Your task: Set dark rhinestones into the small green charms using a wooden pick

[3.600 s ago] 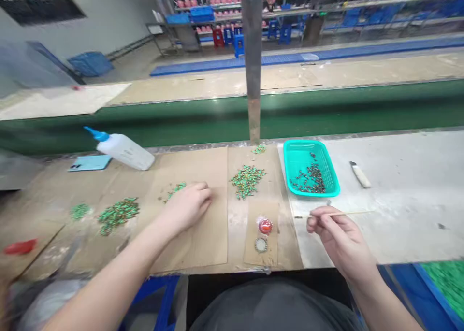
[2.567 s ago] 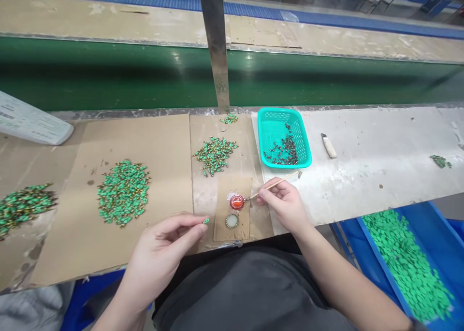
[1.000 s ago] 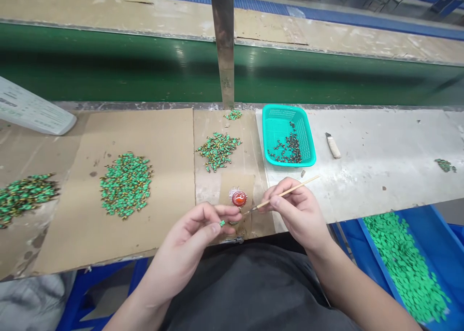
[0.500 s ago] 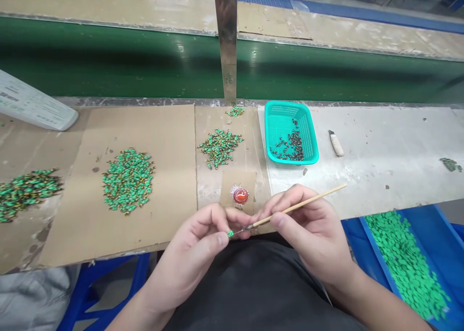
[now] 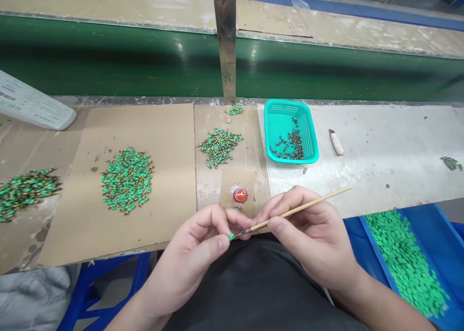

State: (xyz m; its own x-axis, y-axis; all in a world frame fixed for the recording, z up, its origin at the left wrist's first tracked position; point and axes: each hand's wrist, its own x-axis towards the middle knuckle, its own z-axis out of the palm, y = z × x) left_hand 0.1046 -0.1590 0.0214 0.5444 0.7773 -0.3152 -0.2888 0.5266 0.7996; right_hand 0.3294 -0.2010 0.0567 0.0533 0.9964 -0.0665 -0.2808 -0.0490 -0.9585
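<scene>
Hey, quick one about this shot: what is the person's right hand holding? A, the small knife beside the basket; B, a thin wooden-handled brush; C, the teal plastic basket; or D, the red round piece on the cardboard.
B. The right hand pinches a thin wooden-handled brush, and its tip meets a small green piece held by the left hand.

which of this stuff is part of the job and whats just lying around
Part of the job:
left hand pinching a small green piece
right hand holding a fine brush
red-filled cap
green piece piles

Just lying about:
utility knife
white plastic bottle
teal plastic basket
</scene>
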